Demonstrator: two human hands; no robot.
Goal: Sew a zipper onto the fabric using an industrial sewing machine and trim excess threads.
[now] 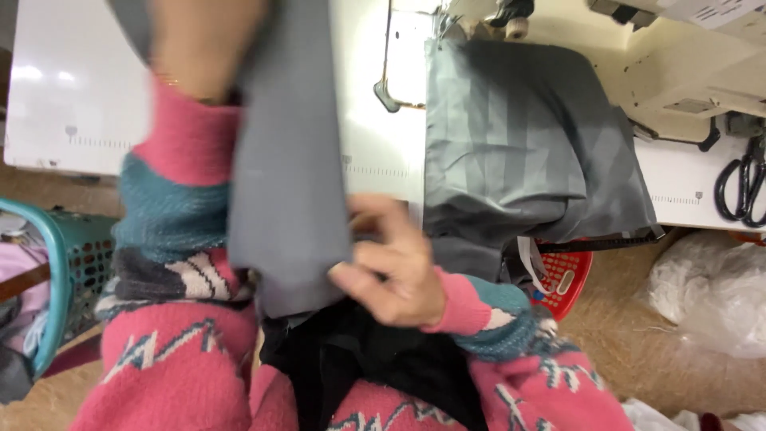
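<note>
My left hand (pixel 203 44) is raised at the top of the view and grips the upper end of a grey fabric strip (pixel 289 160) that hangs down in front of me. Lower down, my right hand (pixel 392 263) pinches the bottom edge of that strip over my lap. Both arms wear a pink and teal patterned sweater. Black cloth (pixel 375 367) lies in my lap beneath the right hand. The image is blurred around the left hand.
A white sewing table (pixel 72 96) spans the back, with a pile of grey fabric (pixel 519 144) draped over its edge. Black scissors (pixel 742 187) lie at the right. A red basket (pixel 562 275), a teal basket (pixel 84 255) and a clear plastic bag (pixel 710 295) stand on the floor.
</note>
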